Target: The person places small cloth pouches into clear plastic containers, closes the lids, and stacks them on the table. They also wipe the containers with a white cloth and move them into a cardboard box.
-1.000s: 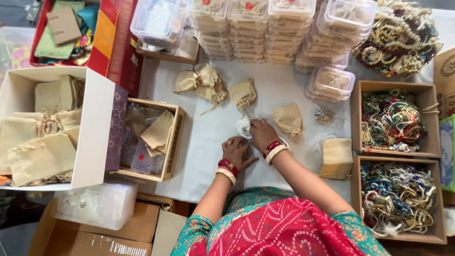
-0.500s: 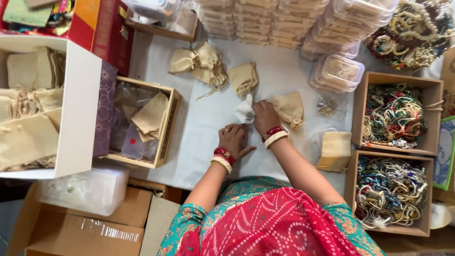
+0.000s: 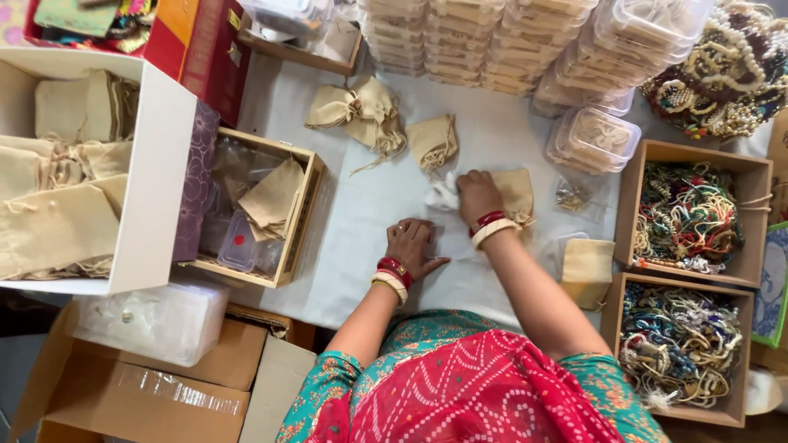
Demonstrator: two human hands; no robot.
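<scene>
My right hand point(image 3: 478, 195) is closed over a crumpled piece of white tissue point(image 3: 442, 195) on the white table cover point(image 3: 369, 213), just left of a beige drawstring pouch point(image 3: 517, 190). My left hand point(image 3: 412, 246) lies flat on the cover a little nearer to me, fingers together, holding nothing. Both wrists wear red and white bangles. Another small beige pouch point(image 3: 433, 141) sits just beyond the tissue, and a bunch of pouches point(image 3: 361, 111) lies further left.
A wooden tray point(image 3: 302, 221) with pouches and clear boxes stands at left, beside a white box point(image 3: 156, 180) of beige pouches. Stacked clear plastic containers point(image 3: 492, 49) line the back. Two cardboard boxes point(image 3: 624, 205) of bead necklaces sit at right; a flat pouch point(image 3: 584, 271) lies beside them.
My right hand has drawn the white tissue up and to the right, closer to the beige pouch. My left hand has stayed flat on the cover. The camera view shifted slightly.
</scene>
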